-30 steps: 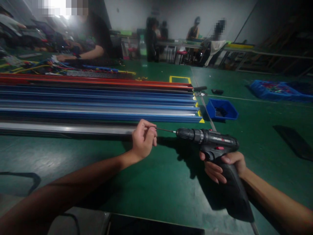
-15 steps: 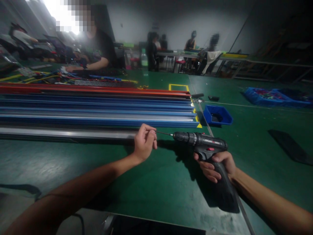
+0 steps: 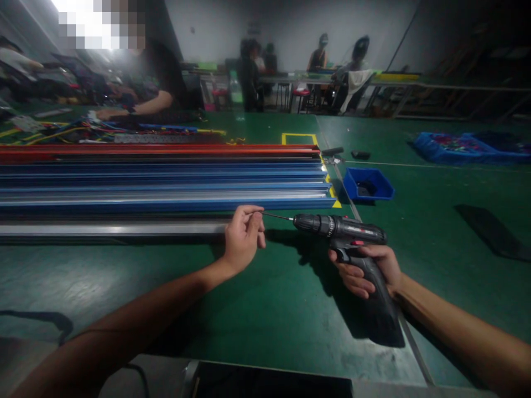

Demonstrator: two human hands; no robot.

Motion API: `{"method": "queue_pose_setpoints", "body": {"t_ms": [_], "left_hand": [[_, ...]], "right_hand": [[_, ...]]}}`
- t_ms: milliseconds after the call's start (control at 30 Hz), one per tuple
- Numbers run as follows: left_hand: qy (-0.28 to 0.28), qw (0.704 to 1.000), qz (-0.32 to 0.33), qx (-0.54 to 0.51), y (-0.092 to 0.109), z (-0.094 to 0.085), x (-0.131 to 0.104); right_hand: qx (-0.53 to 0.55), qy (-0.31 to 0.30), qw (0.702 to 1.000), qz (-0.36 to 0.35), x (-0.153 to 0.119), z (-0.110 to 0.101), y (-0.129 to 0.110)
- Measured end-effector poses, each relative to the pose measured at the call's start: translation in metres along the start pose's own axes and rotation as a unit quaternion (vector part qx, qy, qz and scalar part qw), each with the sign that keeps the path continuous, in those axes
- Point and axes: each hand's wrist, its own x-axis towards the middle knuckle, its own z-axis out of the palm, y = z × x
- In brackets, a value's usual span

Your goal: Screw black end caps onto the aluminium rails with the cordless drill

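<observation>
The left hand [image 3: 244,239] pinches near the tip of the thin bit [image 3: 277,216] of the black drill [image 3: 340,228], which the right hand [image 3: 369,271] grips by its handle above the green table [image 3: 257,315]

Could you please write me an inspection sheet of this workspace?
Surface: green tabletop, glossy, with a visible seam.
Things in use: black drill, thin rod extending from its chuck.
Clutter: long profiles, blue bin, flat black object.
Hands: right hand grips the drill; left hand pinches the rod's far end.
Cables: coloured wires, far left; dark cable, lower left.
Surroundings: person across the table; others at benches behind.
</observation>
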Motion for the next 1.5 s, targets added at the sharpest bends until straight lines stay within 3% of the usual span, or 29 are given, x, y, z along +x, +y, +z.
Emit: {"method": "queue_pose_setpoints", "body": {"t_ms": [567, 933, 1233, 1500], "left_hand": [[-0.011, 0.999, -0.019, 0.037, 0.002, -0.002, 0.002], [-0.008, 1.000, -0.028, -0.010, 0.004, 0.000, 0.000], [-0.024, 0.998, -0.038, 0.038, 0.004, -0.004, 0.003], [-0.029, 0.998, -0.014, 0.045, 0.000, -0.007, 0.005]], "right_hand": [[0.025, 0.010, 1.000, 0.011, -0.002, -0.006, 0.003], [0.026, 0.003, 1.000, 0.010, -0.002, -0.005, 0.003], [0.039, 0.009, 0.999, 0.018, -0.004, -0.009, 0.003], [0.061, -0.009, 0.998, 0.032, -0.004, -0.010, -0.003]]}}
